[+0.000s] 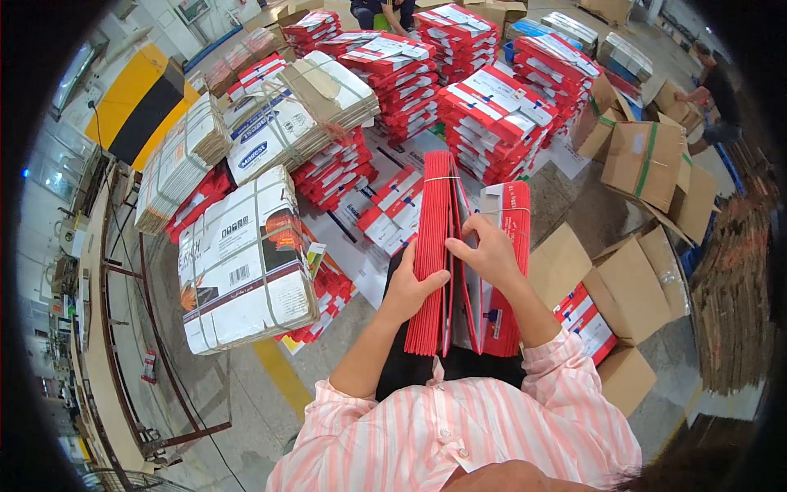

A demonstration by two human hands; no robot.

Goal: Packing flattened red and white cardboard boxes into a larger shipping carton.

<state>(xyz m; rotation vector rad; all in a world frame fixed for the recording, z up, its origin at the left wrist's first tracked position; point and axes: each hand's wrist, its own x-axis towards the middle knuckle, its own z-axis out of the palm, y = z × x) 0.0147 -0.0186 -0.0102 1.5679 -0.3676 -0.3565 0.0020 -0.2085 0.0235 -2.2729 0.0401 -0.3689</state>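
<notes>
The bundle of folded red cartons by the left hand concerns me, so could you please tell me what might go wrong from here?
The bundle shows one band, near its far end, so the near edges could fan out. If the left hand eased off, cartons might slip. Beyond, the uneven stack of red-and-white cartons could topple if knocked.

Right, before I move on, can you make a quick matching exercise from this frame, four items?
1. Ridged red bundle
2. Shirt
3. Nearest white bundle
4. Nearest open carton

A. Pink-and-white striped
B. Flaps spread, at picture right
C. In the left hand
D. Strapped, at picture left

Pairs: 1-C, 2-A, 3-D, 4-B
</notes>
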